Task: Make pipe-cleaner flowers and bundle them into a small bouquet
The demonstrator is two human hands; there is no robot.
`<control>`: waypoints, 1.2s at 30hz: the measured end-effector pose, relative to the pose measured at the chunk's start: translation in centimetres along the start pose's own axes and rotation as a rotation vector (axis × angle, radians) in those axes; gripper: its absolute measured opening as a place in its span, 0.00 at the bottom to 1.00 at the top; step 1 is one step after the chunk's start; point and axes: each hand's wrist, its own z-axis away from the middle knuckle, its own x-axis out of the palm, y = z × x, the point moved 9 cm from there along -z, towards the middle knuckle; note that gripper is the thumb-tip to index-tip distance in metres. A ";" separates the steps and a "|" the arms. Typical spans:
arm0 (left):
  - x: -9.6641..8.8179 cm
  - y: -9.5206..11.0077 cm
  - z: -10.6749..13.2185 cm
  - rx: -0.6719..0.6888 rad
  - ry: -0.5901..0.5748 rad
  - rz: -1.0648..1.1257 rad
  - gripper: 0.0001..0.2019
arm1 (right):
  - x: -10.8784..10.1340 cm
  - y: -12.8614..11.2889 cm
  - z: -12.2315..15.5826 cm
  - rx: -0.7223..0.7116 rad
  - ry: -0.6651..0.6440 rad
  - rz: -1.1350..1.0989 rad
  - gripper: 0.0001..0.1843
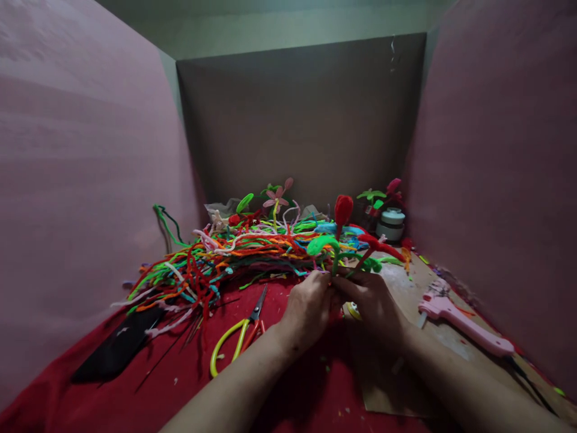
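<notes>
The left hand (311, 300) and right hand (376, 300) are meeting above the surface (148, 400), pinching the red flower (344, 210) by its stem (338, 232), apparently steadying it upright. The scissors (244, 329) and glue gun (471, 329) are lying nearby, presumably for easy reach.

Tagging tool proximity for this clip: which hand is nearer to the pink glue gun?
The right hand. The pink glue gun lies to its right, not touching it; the left hand is farther off, on the right hand's other side.
</notes>
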 end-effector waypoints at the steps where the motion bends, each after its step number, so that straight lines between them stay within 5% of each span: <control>1: 0.0 0.1 0.1 0.018 0.013 -0.014 0.08 | 0.0 0.1 -0.1 -0.002 -0.006 -0.009 0.13; 15: -1.2 2.3 0.4 0.213 0.114 -0.168 0.09 | 0.5 -0.1 0.2 0.031 -0.067 -0.027 0.10; 22: -1.6 0.7 0.0 -0.038 0.089 0.142 0.07 | 1.0 0.5 0.0 0.116 -0.111 -0.040 0.12; 27: -0.7 0.5 -0.1 -0.053 -0.010 0.239 0.10 | 0.2 0.2 -0.3 0.022 -0.084 0.090 0.10; 32: -0.6 0.6 0.1 0.012 0.006 0.187 0.07 | 0.1 -0.2 -0.4 -0.020 -0.072 0.080 0.10; 36: -1.3 1.8 0.5 0.224 0.120 0.002 0.08 | 0.8 -0.4 -0.2 -0.024 -0.115 -0.019 0.14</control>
